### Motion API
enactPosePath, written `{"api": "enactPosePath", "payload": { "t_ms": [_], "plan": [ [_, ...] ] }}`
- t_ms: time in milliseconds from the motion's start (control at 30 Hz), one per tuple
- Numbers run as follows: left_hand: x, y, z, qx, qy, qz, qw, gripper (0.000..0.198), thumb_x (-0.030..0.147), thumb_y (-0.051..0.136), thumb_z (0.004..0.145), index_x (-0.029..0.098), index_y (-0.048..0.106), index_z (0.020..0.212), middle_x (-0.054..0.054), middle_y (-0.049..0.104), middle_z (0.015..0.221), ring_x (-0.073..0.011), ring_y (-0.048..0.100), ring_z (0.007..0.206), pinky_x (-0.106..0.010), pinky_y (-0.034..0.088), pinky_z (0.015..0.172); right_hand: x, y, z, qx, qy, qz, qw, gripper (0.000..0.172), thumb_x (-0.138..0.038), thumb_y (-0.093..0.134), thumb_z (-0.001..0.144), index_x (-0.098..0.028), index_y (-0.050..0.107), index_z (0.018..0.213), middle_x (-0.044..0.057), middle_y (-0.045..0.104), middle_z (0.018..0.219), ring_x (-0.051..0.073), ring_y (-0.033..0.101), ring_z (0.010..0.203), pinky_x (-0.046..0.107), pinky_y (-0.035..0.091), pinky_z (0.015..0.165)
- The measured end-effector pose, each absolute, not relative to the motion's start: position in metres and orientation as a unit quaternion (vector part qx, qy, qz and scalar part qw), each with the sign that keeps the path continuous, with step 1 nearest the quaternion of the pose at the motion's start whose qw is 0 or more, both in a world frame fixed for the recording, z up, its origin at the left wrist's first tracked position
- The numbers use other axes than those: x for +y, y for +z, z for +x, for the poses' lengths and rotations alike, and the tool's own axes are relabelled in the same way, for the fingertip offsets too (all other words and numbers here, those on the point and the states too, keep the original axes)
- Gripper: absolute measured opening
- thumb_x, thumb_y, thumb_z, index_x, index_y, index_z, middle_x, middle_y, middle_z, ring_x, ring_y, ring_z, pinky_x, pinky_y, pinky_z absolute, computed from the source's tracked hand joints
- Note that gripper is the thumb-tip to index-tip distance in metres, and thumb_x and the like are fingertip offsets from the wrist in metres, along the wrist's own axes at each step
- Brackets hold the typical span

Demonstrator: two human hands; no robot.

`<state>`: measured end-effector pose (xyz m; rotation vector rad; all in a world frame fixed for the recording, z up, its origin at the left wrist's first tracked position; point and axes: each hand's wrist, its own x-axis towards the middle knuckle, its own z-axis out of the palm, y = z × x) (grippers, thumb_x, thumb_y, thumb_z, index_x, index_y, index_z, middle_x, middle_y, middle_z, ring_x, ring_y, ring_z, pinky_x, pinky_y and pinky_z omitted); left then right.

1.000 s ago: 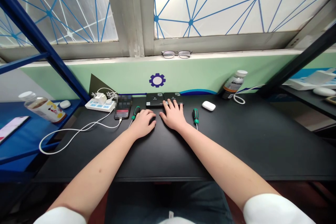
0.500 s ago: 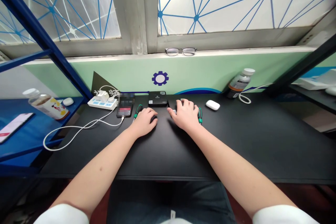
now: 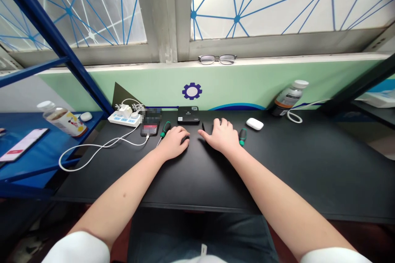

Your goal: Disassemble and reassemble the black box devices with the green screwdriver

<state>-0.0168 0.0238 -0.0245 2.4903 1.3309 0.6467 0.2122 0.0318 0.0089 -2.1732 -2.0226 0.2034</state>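
My left hand (image 3: 175, 144) is curled over a small dark rounded object (image 3: 185, 138), mostly hidden under its fingers. A green-and-black screwdriver (image 3: 166, 130) lies just left of that hand, its shaft pointing toward me. My right hand (image 3: 224, 136) rests palm down on the desk, thumb stretched out to the side and fingers apart; a dark item (image 3: 213, 123) shows only in part beneath it. By its thumb stands a thin black piece (image 3: 203, 126). Another green-and-black screwdriver handle (image 3: 242, 136) lies to the right of this hand. Behind both hands is a flat black box (image 3: 188, 116).
On the black desk (image 3: 191, 181) lie a white earbud case (image 3: 254, 123), a phone (image 3: 150, 128) on a white cable, and a power strip (image 3: 124, 118). A bottle (image 3: 290, 98) stands back right. Glasses (image 3: 217, 59) sit on the sill. A blue shelf frame (image 3: 58, 41) rises left.
The whole view has shifted slightly, so the desk items appear a little further right. My right hand has moved slightly left off its screwdriver, which shows more. The left hand keeps its place.
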Motion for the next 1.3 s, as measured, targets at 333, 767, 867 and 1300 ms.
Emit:
{"api": "enactPosePath", "payload": {
  "t_ms": [333,767,867,1300],
  "plan": [
    [0.023,-0.022,-0.017,0.452,0.214,0.858,0.118,0.026,0.026,0.057,0.102,0.023,0.075,0.121,-0.010,0.072,0.123,-0.0293,0.065,0.120,-0.051,0.053,0.112,0.040,0.009,0.226,-0.663,0.117,-0.737,0.058,0.100,-0.082,0.057,0.088,-0.024,0.034,0.166,0.028,0.020,0.178,0.054,0.040,0.152,0.064,0.046,0.109],
    [0.004,-0.008,-0.012,0.407,0.324,0.837,0.167,0.119,0.056,0.086,0.084,0.028,0.013,0.173,-0.018,0.024,0.178,-0.0418,0.024,0.165,-0.060,0.034,0.131,0.007,0.041,0.205,-0.578,0.556,-0.453,0.388,0.068,-0.057,0.022,0.103,-0.021,0.048,0.155,0.014,0.074,0.132,0.030,0.074,0.110,0.043,0.061,0.088],
    [-0.002,-0.006,-0.007,0.423,0.314,0.834,0.163,0.144,0.056,0.096,0.073,0.033,-0.004,0.174,-0.018,0.010,0.181,-0.0452,0.011,0.168,-0.066,0.025,0.133,-0.007,0.037,0.188,-0.568,0.615,-0.429,0.339,0.081,-0.059,0.005,0.104,-0.016,0.061,0.145,0.015,0.080,0.108,0.029,0.077,0.096,0.041,0.061,0.080],
    [0.008,-0.007,-0.016,0.508,0.205,0.809,0.212,0.125,0.058,0.091,0.072,0.027,0.025,0.174,-0.018,0.038,0.164,-0.0454,0.034,0.157,-0.063,0.030,0.131,0.051,0.041,0.266,-0.631,0.135,-0.760,0.082,0.051,-0.061,0.064,0.095,-0.014,0.069,0.114,0.022,0.076,0.111,0.039,0.073,0.103,0.046,0.056,0.081]
  ]
}}
